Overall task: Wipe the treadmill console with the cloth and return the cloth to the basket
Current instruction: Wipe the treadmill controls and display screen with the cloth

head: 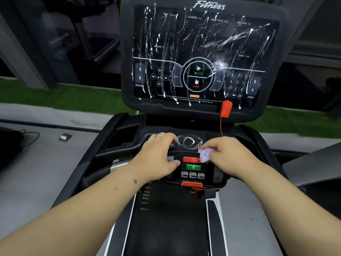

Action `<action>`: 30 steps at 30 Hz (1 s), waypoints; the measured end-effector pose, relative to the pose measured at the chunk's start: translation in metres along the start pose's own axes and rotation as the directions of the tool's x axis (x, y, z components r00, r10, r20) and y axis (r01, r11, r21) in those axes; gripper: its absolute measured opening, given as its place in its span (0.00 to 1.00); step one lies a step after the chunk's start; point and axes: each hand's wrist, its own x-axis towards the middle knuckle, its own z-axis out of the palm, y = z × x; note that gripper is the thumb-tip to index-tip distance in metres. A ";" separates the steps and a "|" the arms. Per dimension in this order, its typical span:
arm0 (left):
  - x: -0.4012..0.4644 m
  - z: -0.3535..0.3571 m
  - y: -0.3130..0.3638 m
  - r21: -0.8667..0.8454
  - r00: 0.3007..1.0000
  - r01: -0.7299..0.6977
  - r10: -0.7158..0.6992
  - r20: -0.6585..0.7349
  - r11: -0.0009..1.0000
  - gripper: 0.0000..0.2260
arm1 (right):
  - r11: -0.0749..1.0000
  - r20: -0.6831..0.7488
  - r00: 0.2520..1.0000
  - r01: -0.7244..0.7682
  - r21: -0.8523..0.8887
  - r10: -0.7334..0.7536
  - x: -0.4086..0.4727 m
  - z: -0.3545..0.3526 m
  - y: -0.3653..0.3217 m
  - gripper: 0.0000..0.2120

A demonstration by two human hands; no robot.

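Streaked treadmill console (201, 52), lilac cloth (205, 154) bunched and pinched under right hand (228, 154) fingers (212, 147), left hand (158, 156) fingers spread flat.

Your path upward from the small black button panel (193, 169) is open air as far as the tall black foam-streaked console screen (201, 54). The thin red safety cord (221, 126) hangs at the right, and raised black handlebar arms (118, 145) wall in both sides.

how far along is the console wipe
Early. Done: cloth picked up, pinched in the right hand. In hand: wiping by the foam ring on the lower panel; left hand rests there. Left: the streaked screen, then the basket, not in view.
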 end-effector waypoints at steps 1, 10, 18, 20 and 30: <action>0.002 0.001 0.001 -0.002 1.000 -0.002 0.002 0.001 1.000 0.27 | 0.996 -0.008 0.998 0.061 -0.071 -0.061 0.004 0.004 -0.009 0.16; 0.010 0.010 0.002 0.011 0.994 0.035 -0.036 0.107 0.999 0.31 | 0.985 -0.020 0.987 0.162 0.062 -0.161 0.002 0.010 0.016 0.23; 0.012 0.010 0.000 -0.037 0.995 0.053 -0.050 0.092 0.998 0.27 | 0.827 -0.043 0.831 0.545 -0.141 -0.555 0.004 0.034 0.000 0.15; 0.012 0.009 -0.002 -0.037 0.994 0.054 -0.050 0.098 0.998 0.30 | 0.857 -0.064 0.862 0.488 -0.165 -0.503 0.000 0.026 0.022 0.17; 0.011 0.008 0.000 -0.056 0.996 0.035 -0.030 0.081 0.998 0.28 | 0.738 -0.033 0.789 0.558 -0.380 -0.613 0.005 0.042 0.020 0.17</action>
